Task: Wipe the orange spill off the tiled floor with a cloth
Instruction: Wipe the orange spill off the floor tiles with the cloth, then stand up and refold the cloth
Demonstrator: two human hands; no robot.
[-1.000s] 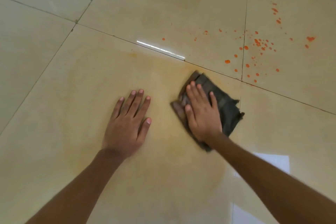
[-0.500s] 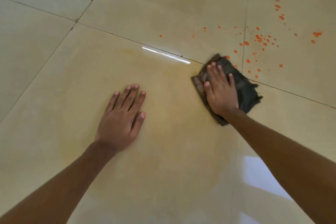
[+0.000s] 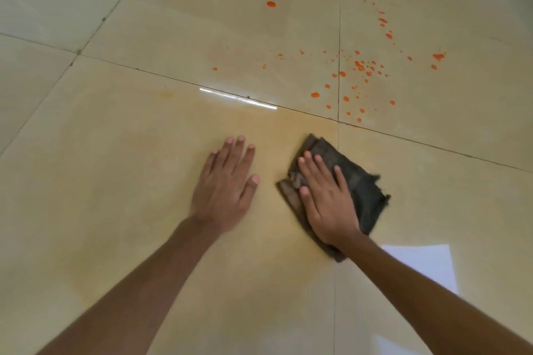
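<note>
Right hand [image 3: 327, 204] flat, fingers straight, pressing the dark folded rag [image 3: 354, 181] onto the glossy beige floor tiles [image 3: 115, 153]; left hand [image 3: 225, 181] spread flat beside it as a prop. Only a faint yellowish smear here, but scattered orange droplets [image 3: 360, 66] beyond the grout line look untouched.

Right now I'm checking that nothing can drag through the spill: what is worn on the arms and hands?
Nothing visible: the left hand and right hand are ungloved, with no rings, watch or bracelet, nails short; the left forearm and right forearm are bare, no sleeves in view.
</note>
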